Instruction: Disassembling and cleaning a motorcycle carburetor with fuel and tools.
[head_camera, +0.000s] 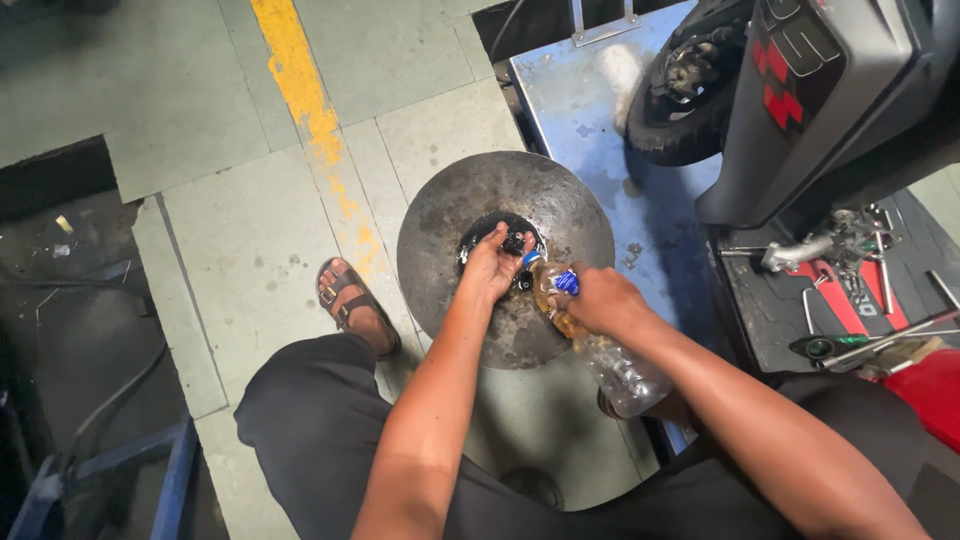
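Hands meet over the round metal pan (440, 215) on the floor; left hand (490, 265) pinches a small dark part (514, 243) above the pan's centre; right hand (598, 300) wraps the tilted plastic bottle (610, 365); pour slowly, keeping the neck just beside the part.

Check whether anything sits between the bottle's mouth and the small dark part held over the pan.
Nothing visible does. The right hand tips the plastic bottle so its mouth meets the small dark part gripped by the left hand over the round metal pan.
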